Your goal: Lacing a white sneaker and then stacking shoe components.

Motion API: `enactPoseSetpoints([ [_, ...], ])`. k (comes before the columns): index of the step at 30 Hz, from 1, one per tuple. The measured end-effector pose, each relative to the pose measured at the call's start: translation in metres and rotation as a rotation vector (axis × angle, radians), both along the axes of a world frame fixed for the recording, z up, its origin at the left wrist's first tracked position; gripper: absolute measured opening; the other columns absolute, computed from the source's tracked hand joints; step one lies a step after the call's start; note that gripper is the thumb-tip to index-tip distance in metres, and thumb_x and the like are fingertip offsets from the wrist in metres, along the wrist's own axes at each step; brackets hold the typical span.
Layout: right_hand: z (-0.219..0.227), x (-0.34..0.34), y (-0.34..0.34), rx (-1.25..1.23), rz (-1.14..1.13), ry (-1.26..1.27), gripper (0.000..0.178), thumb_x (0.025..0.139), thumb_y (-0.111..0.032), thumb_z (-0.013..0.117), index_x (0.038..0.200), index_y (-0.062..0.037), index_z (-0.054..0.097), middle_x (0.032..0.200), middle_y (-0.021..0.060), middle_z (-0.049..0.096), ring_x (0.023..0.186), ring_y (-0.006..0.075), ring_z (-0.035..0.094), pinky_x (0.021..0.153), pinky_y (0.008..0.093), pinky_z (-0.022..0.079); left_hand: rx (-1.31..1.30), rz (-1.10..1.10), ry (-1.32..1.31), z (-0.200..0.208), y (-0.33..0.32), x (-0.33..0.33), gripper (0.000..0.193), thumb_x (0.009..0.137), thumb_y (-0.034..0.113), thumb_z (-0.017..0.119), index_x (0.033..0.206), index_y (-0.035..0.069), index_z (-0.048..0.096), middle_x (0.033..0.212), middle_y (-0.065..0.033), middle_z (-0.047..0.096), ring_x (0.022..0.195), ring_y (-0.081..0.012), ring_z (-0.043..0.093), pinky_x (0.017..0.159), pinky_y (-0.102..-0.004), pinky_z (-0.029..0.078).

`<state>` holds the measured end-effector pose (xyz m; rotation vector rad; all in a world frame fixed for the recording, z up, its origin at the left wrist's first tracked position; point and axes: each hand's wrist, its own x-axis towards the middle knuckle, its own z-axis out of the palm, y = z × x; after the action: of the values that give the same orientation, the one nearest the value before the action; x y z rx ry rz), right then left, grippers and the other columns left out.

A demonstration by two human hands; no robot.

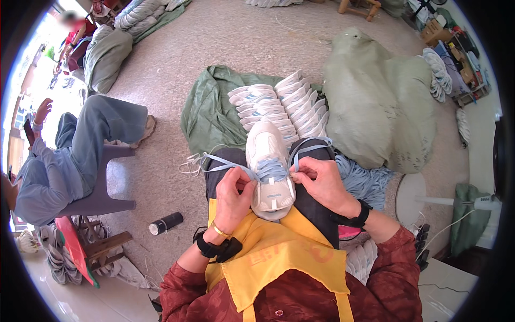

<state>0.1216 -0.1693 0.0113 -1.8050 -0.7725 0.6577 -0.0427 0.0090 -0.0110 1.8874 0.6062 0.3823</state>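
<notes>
A white and cream sneaker [263, 138] rests between my knees with its toe pointing away from me. Light blue shoelace [272, 170] crosses its upper in several rows. My left hand [234, 196] pinches one end of the lace beside the shoe's collar, and that end loops out to the left over my knee. On the other side, my right hand [323, 182] pinches the other end, which arcs up over my right knee. Both hands sit close to the top eyelets. The fingertips partly hide the lace where it leaves the shoe.
Beyond the sneaker, rows of white shoes [303, 107] lie by a green sack [210, 115]. A large full sack [370, 102] and a heap of blue laces [365, 180] are at right, near a white fan [412, 196]. A seated person [59, 166] and a black cylinder [167, 223] are left.
</notes>
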Motion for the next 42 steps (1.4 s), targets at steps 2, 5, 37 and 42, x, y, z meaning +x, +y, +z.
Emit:
enactPoseSetpoints([
  [2,0.000,0.000,0.001,0.008,0.014,-0.051,0.007,0.090,0.001,0.072,0.096,0.0029,0.069,0.082,0.0124,0.074,0.070,0.0149,0.073,0.065,0.0274,0.057,-0.017,0.046,0.015,-0.002,-0.002,0.000,0.017,0.082,-0.006,0.072,0.084,-0.001,0.056,0.075,-0.0092,0.058,0.061,-0.0185,0.060,0.058,-0.0318,0.049],
  [5,0.002,-0.002,0.002,0.022,0.119,-0.463,0.010,0.089,-0.001,0.073,0.094,0.0025,0.065,0.082,0.0133,0.072,0.071,0.0211,0.074,0.064,0.0315,0.057,0.033,0.030,0.024,0.002,-0.006,0.001,0.017,0.083,-0.004,0.073,0.084,0.000,0.056,0.072,-0.0090,0.058,0.060,-0.0177,0.059,0.057,-0.0311,0.048],
  [37,0.017,-0.022,0.000,-0.094,0.160,-0.504,0.015,0.084,0.002,0.065,0.099,0.0042,0.062,0.092,0.0188,0.066,0.085,0.0352,0.068,0.075,0.0412,0.056,0.226,-0.146,-0.054,0.014,-0.007,-0.014,0.029,0.081,0.004,0.078,0.100,-0.002,0.057,0.087,-0.0110,0.056,0.073,-0.0227,0.061,0.066,-0.0331,0.052],
  [42,0.018,-0.023,0.002,-0.228,0.345,-0.746,0.015,0.085,0.004,0.063,0.099,0.0035,0.063,0.095,0.0170,0.063,0.093,0.0369,0.065,0.082,0.0428,0.054,0.375,-0.160,-0.047,0.005,-0.011,-0.015,0.026,0.083,0.000,0.070,0.102,-0.002,0.053,0.091,-0.0145,0.054,0.080,-0.0300,0.060,0.069,-0.0381,0.052],
])
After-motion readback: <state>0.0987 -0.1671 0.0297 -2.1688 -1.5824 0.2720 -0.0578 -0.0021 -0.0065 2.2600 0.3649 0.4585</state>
